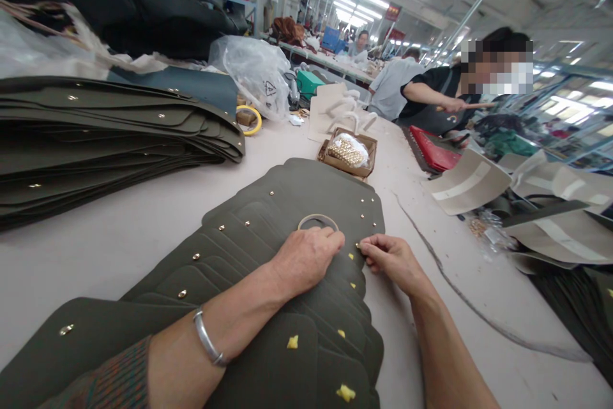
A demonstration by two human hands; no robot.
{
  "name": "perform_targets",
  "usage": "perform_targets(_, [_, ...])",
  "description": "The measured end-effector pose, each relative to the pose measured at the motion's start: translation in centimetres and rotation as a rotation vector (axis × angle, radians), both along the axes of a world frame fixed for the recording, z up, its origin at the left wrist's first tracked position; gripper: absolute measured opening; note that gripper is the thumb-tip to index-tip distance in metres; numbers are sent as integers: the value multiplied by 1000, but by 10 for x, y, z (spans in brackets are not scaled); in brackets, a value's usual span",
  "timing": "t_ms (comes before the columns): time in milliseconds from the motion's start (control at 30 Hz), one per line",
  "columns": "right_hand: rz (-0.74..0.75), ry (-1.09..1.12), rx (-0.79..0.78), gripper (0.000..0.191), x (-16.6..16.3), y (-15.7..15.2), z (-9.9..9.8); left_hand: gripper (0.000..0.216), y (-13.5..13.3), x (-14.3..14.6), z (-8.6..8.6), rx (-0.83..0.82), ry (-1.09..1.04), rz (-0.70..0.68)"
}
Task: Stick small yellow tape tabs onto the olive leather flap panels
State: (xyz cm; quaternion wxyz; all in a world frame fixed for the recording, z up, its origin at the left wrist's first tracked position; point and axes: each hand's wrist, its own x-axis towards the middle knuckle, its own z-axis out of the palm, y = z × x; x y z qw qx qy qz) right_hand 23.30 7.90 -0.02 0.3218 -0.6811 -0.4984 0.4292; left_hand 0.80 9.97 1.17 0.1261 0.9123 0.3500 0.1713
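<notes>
Dark olive leather-like panels (306, 185) lie overlapped in a fanned stack in front of me, with small shiny metal studs (196, 257) and yellow tape bits (345, 392) on them. My left hand (309, 259) is closed on the near side of a tape roll (318, 219) over the panels; its fingertips are partly hidden. At the panels' right edge, my right hand (390, 259) pinches a tiny gold-coloured piece (358, 245), which looks like a stud.
A thick pile of olive panels (96, 115) stands at left, near a yellow tape roll (249, 120). A cardboard box (368, 163) of gold studs sits beyond the stack. At right are curved beige pieces (472, 182), a cord (431, 256) and a co-worker (438, 87) holding a wooden-handled tool.
</notes>
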Motion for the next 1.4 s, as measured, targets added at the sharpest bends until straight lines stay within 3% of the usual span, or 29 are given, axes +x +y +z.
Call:
perform_targets(367, [-110, 32, 40, 31, -4, 5, -3, 18, -1, 1, -3, -43, -28, -23])
perform_targets(533, [-118, 72, 60, 25, -6, 6, -6, 21, -2, -1, 6, -22, -1, 18])
perform_targets(700, [-155, 151, 88, 20, -2, 7, -11, 25, 23, -2, 15, 75, 96, 40])
perform_targets(867, [-178, 201, 96, 18, 0, 7, -11, 22, 46, 6, 6, 133, 205, -5])
perform_targets(1400, [102, 121, 79, 12, 7, 1, -8, 23, 24, 2, 5, 118, 210, -90])
